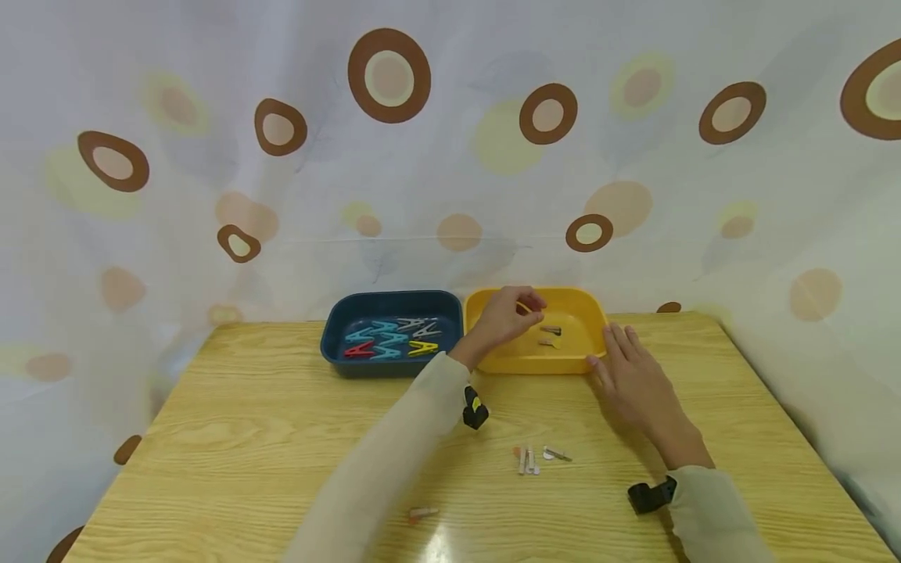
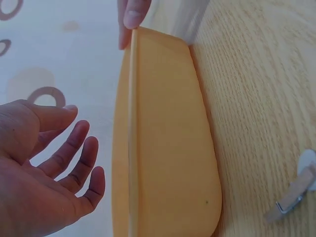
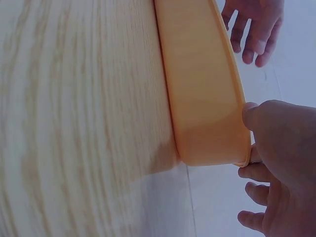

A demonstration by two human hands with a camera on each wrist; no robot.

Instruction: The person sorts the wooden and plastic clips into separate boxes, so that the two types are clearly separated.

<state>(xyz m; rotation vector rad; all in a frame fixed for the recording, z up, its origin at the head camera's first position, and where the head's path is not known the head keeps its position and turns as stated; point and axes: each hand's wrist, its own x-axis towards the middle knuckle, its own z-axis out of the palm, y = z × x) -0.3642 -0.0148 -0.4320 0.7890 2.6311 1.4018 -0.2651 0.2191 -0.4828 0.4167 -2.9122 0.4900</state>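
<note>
My left hand (image 1: 508,314) hovers over the yellow tray (image 1: 461,364), fingers loosely bent with nothing between them. In the left wrist view the left hand (image 2: 54,163) shows its thumb and fingertips apart. My right hand (image 1: 637,383) holds the tray's near right corner, thumb on the front rim and fingers along the right side. The right wrist view shows that hand (image 3: 281,158) at the corner. Inside the yellow tray lie two small wooden clothespins, one (image 1: 551,329) with a dark piece and one (image 1: 547,342) with a yellow piece.
A dark blue tray (image 1: 380,369) with several colored plastic clothespins (image 1: 387,338) stands left of the yellow one. More small wooden clothespins (image 1: 531,458) with round pieces lie on the wooden table (image 1: 246,438); another clothespin (image 1: 423,513) lies near the front. A patterned curtain (image 1: 457,172) hangs behind.
</note>
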